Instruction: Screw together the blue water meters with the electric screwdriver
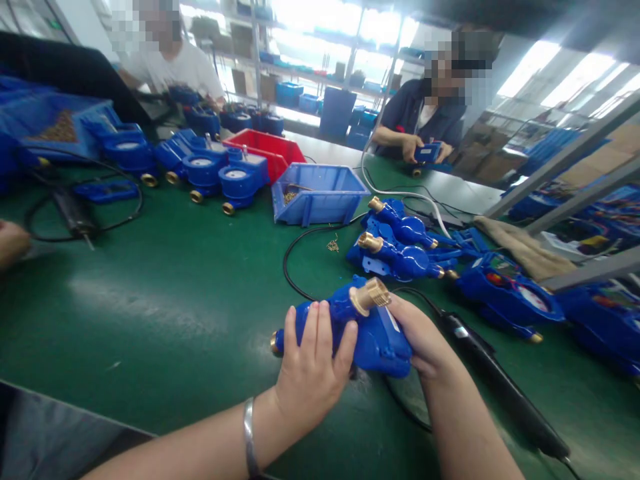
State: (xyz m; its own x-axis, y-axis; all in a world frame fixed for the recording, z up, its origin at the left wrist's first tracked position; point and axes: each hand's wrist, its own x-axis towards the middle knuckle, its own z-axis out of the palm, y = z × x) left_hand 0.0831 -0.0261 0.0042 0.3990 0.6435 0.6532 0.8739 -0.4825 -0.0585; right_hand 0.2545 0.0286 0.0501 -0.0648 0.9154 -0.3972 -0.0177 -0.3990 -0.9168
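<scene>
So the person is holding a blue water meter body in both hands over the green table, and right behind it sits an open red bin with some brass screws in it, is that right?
Nearly. Both the left hand and the right hand do grip the blue water meter body over the green table. But the bin with brass screws is the blue bin, as the head view shows; the red bin stands farther back.

A broad green work table (165,293) fills the view from nine to four o'clock. Beyond it, at twelve, metal shelving (300,60) carries blue bins and cartons — bright daylight pours through windows (340,20) behind. At two o'clock, grey frame bars (565,160) slant across, and more windows (575,73) glare white — washing out detail.
</scene>
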